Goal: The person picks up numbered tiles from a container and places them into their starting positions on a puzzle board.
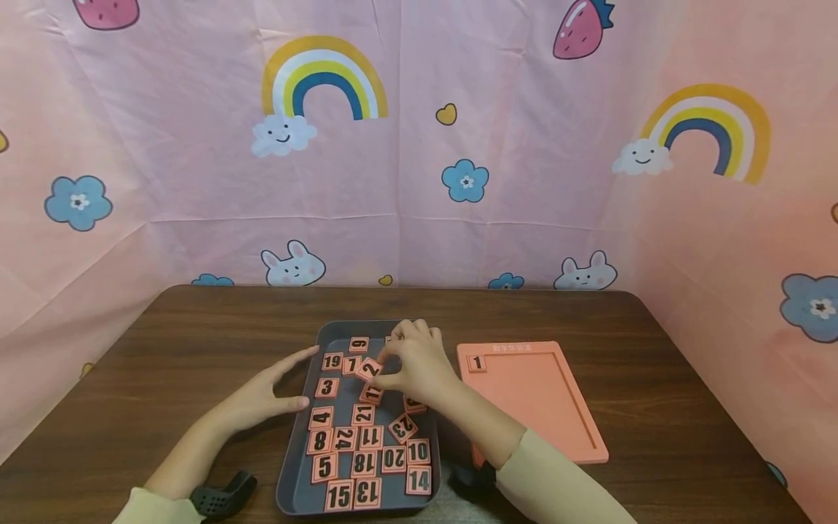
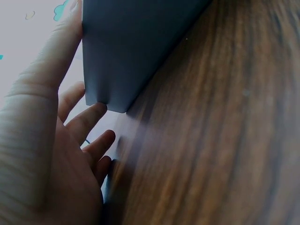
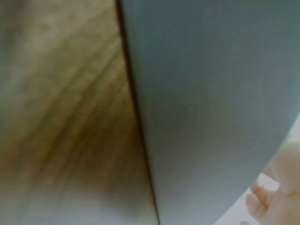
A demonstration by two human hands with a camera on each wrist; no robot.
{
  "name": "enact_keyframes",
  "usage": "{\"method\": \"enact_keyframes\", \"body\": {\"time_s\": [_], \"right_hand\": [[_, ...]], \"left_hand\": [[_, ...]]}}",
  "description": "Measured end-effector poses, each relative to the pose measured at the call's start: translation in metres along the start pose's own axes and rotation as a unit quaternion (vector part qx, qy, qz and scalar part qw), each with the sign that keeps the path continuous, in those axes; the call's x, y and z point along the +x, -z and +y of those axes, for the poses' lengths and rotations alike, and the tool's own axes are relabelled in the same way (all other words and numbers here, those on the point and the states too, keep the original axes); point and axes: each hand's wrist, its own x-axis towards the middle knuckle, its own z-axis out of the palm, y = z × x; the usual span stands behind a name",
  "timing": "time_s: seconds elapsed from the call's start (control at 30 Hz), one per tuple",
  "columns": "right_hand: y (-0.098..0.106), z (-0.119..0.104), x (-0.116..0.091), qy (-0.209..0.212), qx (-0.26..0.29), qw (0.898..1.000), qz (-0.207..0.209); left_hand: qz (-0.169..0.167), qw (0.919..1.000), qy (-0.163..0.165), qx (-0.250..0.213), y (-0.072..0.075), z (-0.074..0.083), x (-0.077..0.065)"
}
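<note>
A dark grey tray [image 1: 297, 469] holds several flat pink number tiles, some turned sideways or upside down. My right hand [image 1: 419, 360] is over its upper part, pinching a tilted tile marked 2 [image 1: 370, 368] between thumb and fingers. Just under that one lies a tile whose number is partly covered [image 1: 371, 394]. At the tray's left side, my left hand [image 1: 258, 397] rests with thumb and fingers spread along the rim. The left wrist view shows the left fingers [image 2: 89, 119] loosely extended by the tray's outer wall.
To the right of the tray lies a pink board [image 1: 530, 407] with a raised border, and a tile marked 1 [image 1: 477, 363] sits in its upper left corner. A black strap-like object [image 1: 224, 496] is at the left wrist. Patterned cloth [image 1: 419, 145] hangs behind the wooden table [image 1: 216, 327].
</note>
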Motion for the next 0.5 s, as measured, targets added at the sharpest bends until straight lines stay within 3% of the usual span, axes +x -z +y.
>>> {"method": "enact_keyframes", "body": {"time_s": [0.5], "right_hand": [[0.019, 0.015, -0.037, -0.045, 0.053, 0.993, 0.094]], "left_hand": [[-0.004, 0.9999, 0.008, -0.006, 0.001, -0.001, 0.0]]}}
